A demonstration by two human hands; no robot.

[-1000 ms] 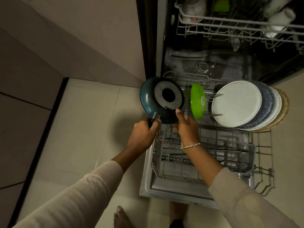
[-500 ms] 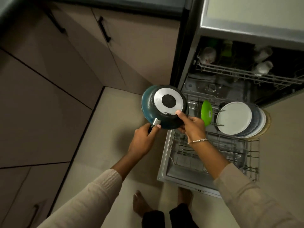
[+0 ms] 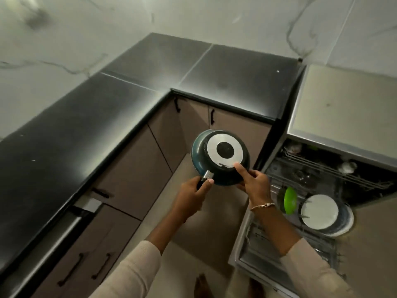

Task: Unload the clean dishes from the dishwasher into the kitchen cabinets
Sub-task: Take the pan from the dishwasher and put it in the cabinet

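Note:
A dark teal pan (image 3: 217, 166) with a silver base disc is held up in front of me, its bottom facing me. My left hand (image 3: 190, 197) grips its black handle. My right hand (image 3: 255, 183) holds the pan's lower right rim, index finger stretched onto the base. To the right the dishwasher (image 3: 322, 190) stands open; its lower rack (image 3: 268, 244) carries a green plate (image 3: 290, 200) and a stack of upright plates led by a white plate (image 3: 319, 211). Pale cups sit in the dim upper rack (image 3: 335, 171).
A dark L-shaped countertop (image 3: 96, 130) runs along the left and back. Beige base cabinets (image 3: 137, 168) with black handles stand below it, all doors closed. The dishwasher's grey top (image 3: 348, 108) is on the right. My bare feet (image 3: 202, 287) stand on the floor beside the open door.
Both hands have lifted the pan out of the lower rack and carried it up and left, away from the dishwasher. My view has risen to take in the countertop and cabinets.

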